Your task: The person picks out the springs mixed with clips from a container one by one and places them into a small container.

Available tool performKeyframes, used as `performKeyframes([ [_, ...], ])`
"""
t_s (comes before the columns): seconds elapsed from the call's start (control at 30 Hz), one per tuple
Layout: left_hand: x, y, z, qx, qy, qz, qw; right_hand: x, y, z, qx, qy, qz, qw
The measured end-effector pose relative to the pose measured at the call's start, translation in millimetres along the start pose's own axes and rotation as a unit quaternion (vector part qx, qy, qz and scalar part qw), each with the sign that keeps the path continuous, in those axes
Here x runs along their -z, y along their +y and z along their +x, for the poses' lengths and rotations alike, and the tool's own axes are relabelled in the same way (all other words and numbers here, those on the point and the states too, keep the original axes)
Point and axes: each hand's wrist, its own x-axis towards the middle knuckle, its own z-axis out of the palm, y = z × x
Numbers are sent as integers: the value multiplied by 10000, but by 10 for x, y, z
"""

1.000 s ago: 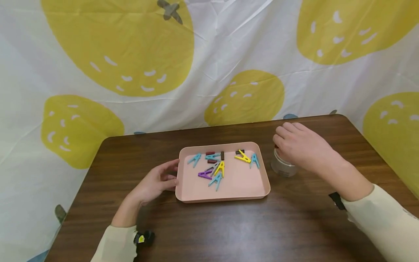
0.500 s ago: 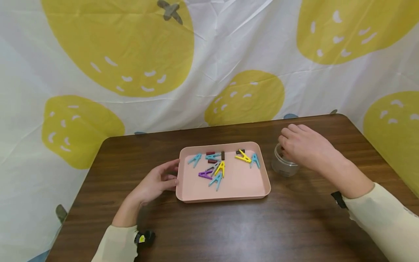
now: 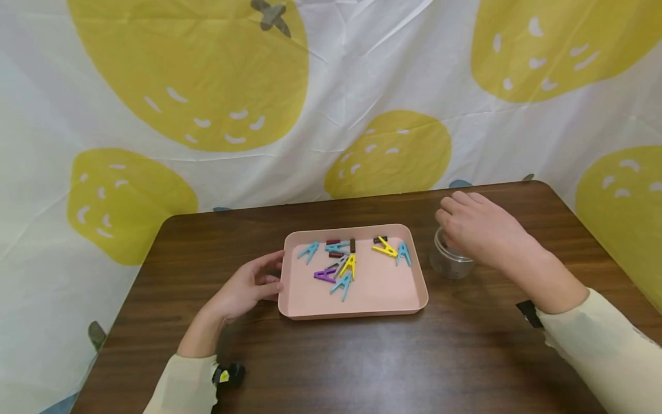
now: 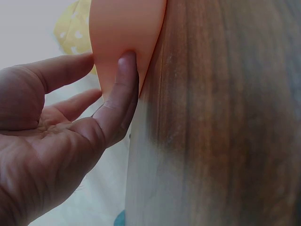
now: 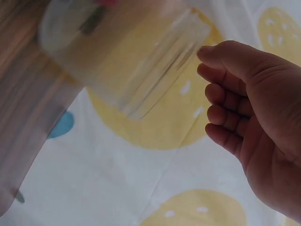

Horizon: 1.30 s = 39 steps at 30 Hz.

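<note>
My left hand [image 3: 240,293] touches the left wall of a shallow pink tray [image 3: 385,290] with extended fingertips; the left wrist view shows the fingers [image 4: 124,75] against its outer side. In the tray lie several clothespins: blue [image 3: 309,252], yellow [image 3: 385,248], purple [image 3: 324,276] and grey ones. Small dark red cylinders [image 3: 335,255] and blackish ones [image 3: 353,246] lie among them. Over the mouth of a clear jar [image 3: 451,265] hovers my right hand [image 3: 481,227], fingers loosely bent and nothing between thumb and forefinger. Blurred dark and red bits [image 5: 94,20] show inside the jar.
Tray and jar stand on a dark brown wooden table [image 3: 331,362], the jar just right of the tray. A white cloth [image 3: 248,178] with large yellow fruit prints hangs right behind the table's back edge.
A dark red piece showed at my right fingertips by the jar's rim; now those fingers are empty, after shifting slightly right and then up. My left hand and the tray stay put.
</note>
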Motion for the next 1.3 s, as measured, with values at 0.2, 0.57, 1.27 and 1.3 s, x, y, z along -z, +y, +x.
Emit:
performKeyframes([
  [0.2,6,2,-11,-21,-1,-24,10000,-6,-201,261,329,80,52,9994],
  [0.57,-38,9,28,1,-15,-18,10000,-289,-493,642,647,-155,-61,9978],
  [1.27,-46,14,31,43,13,3,10000,-652,-539,687,486,-1050,-38,9933],
  [1.3,-45,14,31,52,15,11,10000,-657,-541,687,553,-1045,-9,9930],
])
